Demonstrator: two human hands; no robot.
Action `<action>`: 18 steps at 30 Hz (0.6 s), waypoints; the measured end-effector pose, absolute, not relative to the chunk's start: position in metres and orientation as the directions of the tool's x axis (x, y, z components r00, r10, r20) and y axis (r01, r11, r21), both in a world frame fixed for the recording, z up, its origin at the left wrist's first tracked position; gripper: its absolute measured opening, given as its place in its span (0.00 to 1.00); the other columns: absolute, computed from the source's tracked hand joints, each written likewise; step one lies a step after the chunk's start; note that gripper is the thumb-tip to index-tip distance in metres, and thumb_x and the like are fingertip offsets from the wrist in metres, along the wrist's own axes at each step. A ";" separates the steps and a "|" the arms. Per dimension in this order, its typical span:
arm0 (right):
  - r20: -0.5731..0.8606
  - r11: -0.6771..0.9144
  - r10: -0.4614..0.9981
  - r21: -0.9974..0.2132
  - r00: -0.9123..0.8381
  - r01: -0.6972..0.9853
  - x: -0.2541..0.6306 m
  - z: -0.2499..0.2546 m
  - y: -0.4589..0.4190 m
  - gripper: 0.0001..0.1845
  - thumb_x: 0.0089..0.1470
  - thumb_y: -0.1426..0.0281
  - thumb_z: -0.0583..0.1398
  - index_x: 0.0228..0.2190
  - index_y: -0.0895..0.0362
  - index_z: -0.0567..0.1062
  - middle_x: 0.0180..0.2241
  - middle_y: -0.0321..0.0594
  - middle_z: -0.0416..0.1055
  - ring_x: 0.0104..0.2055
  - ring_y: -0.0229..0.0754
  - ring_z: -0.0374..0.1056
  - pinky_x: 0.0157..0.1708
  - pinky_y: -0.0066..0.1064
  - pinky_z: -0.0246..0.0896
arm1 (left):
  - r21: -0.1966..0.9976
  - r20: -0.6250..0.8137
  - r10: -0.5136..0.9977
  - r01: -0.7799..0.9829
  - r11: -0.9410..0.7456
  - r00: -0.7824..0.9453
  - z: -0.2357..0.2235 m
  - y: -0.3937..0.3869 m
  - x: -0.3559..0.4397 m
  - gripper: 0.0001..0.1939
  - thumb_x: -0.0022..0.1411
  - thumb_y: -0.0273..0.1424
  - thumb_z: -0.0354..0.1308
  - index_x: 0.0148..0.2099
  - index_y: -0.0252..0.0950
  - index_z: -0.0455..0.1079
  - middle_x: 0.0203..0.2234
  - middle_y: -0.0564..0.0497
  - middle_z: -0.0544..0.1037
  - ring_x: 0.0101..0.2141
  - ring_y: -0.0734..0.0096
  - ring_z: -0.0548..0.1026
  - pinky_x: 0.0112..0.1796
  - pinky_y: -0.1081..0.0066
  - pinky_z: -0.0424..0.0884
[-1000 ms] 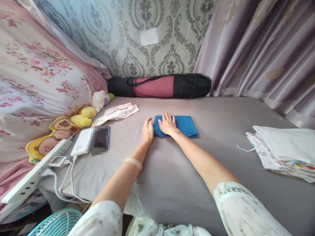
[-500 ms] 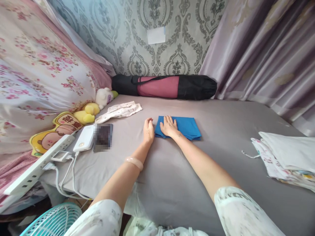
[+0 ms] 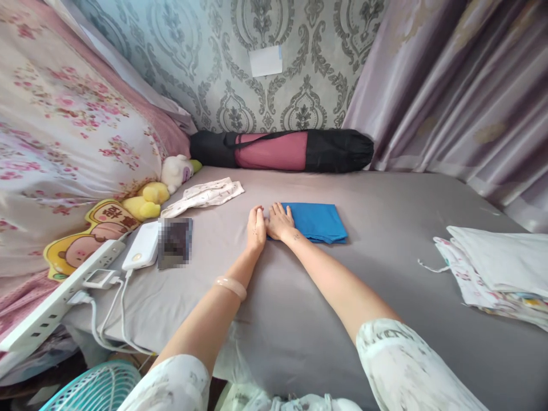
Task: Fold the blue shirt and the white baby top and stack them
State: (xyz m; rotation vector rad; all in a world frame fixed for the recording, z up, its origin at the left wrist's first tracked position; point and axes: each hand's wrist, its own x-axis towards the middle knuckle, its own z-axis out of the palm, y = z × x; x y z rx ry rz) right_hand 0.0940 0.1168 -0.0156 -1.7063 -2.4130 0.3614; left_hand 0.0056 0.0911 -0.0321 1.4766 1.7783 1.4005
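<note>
A folded blue cloth [image 3: 319, 221] lies flat on the grey-covered surface in front of me. My right hand [image 3: 280, 221] rests palm down on its left end, fingers stretched out. Standing on its edge just to the left is my left hand [image 3: 256, 228], with its fingers extended and slightly curled. It is right beside the cloth's left side, close to my right hand; whether it touches the cloth is hidden. Neither hand grips anything.
Behind lies a black and pink roll bag [image 3: 272, 151]. A patterned white cloth [image 3: 205, 196], plush toys [image 3: 149, 200], a power bank [image 3: 142, 245], a blurred dark device [image 3: 174, 242] and a power strip [image 3: 60, 297] are left. Folded clothes [image 3: 500, 268] lie right; a fan [image 3: 94, 388] stands lower left.
My right hand has slid left along the blue cloth to its left end, closer to my left hand. The left hand stays beside the cloth. The view has shifted slightly.
</note>
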 end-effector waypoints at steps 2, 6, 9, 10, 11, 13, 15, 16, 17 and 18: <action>0.002 0.318 0.941 -0.336 -0.337 0.886 0.096 -0.015 0.118 0.32 0.60 0.64 0.41 0.62 0.68 0.55 0.66 0.49 0.44 0.68 0.47 0.34 0.65 0.47 0.25 | 0.873 0.275 0.910 0.477 -0.101 -0.311 -0.034 0.091 0.005 0.21 0.69 0.37 0.34 0.53 0.36 0.63 0.51 0.44 0.72 0.53 0.68 0.69 0.53 0.66 0.65; 0.035 0.299 0.946 -0.486 -0.323 0.821 0.111 -0.009 0.120 0.32 0.63 0.63 0.36 0.63 0.64 0.52 0.67 0.45 0.43 0.68 0.43 0.36 0.65 0.40 0.33 | 0.855 0.315 0.909 0.498 -0.147 -0.273 -0.034 0.090 0.006 0.22 0.69 0.37 0.34 0.55 0.35 0.63 0.52 0.43 0.71 0.54 0.67 0.68 0.55 0.65 0.63; 0.070 0.255 0.964 -0.516 -0.257 0.818 0.140 -0.001 0.119 0.32 0.63 0.62 0.34 0.64 0.62 0.50 0.67 0.43 0.42 0.68 0.42 0.37 0.65 0.40 0.35 | 0.777 0.333 0.928 0.606 -0.169 -0.168 -0.032 0.086 0.009 0.23 0.68 0.39 0.39 0.57 0.36 0.63 0.55 0.43 0.69 0.56 0.64 0.65 0.57 0.61 0.59; 0.088 0.249 0.968 -0.494 -0.237 0.833 0.153 0.001 0.118 0.32 0.63 0.61 0.35 0.64 0.62 0.50 0.67 0.43 0.42 0.68 0.42 0.36 0.65 0.42 0.33 | 0.731 0.335 0.935 0.659 -0.178 -0.119 -0.031 0.085 0.011 0.23 0.67 0.40 0.41 0.58 0.37 0.62 0.56 0.44 0.69 0.57 0.62 0.64 0.58 0.60 0.58; 0.103 0.243 0.970 -0.459 -0.221 0.855 0.168 0.002 0.117 0.32 0.63 0.61 0.35 0.64 0.62 0.50 0.67 0.44 0.41 0.68 0.43 0.35 0.65 0.44 0.31 | 0.677 0.336 0.939 0.712 -0.187 -0.073 -0.031 0.083 0.013 0.23 0.66 0.41 0.43 0.59 0.38 0.62 0.57 0.45 0.68 0.58 0.60 0.62 0.58 0.58 0.56; 0.108 0.220 0.975 -0.368 -0.193 0.903 0.197 0.003 0.115 0.32 0.63 0.61 0.37 0.63 0.62 0.51 0.67 0.45 0.41 0.69 0.46 0.34 0.64 0.48 0.30 | 0.568 0.340 0.940 0.797 -0.205 0.000 -0.030 0.080 0.017 0.25 0.65 0.44 0.45 0.61 0.42 0.60 0.59 0.47 0.66 0.60 0.57 0.59 0.59 0.54 0.53; 0.091 0.177 0.983 -0.276 -0.158 0.945 0.222 0.002 0.113 0.32 0.63 0.60 0.36 0.63 0.62 0.51 0.67 0.47 0.40 0.69 0.47 0.32 0.64 0.51 0.28 | 0.484 0.338 0.940 0.846 -0.223 0.054 -0.030 0.078 0.021 0.26 0.65 0.46 0.44 0.62 0.43 0.60 0.60 0.48 0.64 0.62 0.55 0.55 0.59 0.51 0.51; 0.080 0.161 0.986 -0.243 -0.146 0.957 0.232 -0.001 0.112 0.33 0.64 0.59 0.36 0.64 0.62 0.51 0.67 0.47 0.39 0.69 0.47 0.32 0.64 0.51 0.27 | 0.452 0.335 0.939 0.861 -0.232 0.078 -0.031 0.077 0.023 0.27 0.65 0.47 0.44 0.62 0.44 0.59 0.61 0.48 0.63 0.63 0.54 0.53 0.59 0.50 0.50; 0.063 0.150 0.988 -0.220 -0.139 0.964 0.240 -0.004 0.112 0.33 0.63 0.59 0.36 0.64 0.62 0.50 0.67 0.47 0.39 0.69 0.48 0.32 0.64 0.51 0.27 | 0.424 0.330 0.939 0.872 -0.243 0.101 -0.031 0.077 0.024 0.27 0.65 0.48 0.43 0.62 0.44 0.59 0.61 0.48 0.62 0.63 0.53 0.52 0.59 0.49 0.49; 0.040 0.141 0.990 -0.205 -0.136 0.968 0.246 -0.008 0.112 0.34 0.63 0.58 0.36 0.64 0.61 0.50 0.67 0.47 0.38 0.69 0.48 0.32 0.64 0.51 0.26 | 0.399 0.326 0.937 0.881 -0.253 0.121 -0.032 0.077 0.026 0.28 0.65 0.48 0.43 0.62 0.44 0.59 0.62 0.48 0.62 0.63 0.53 0.51 0.59 0.49 0.48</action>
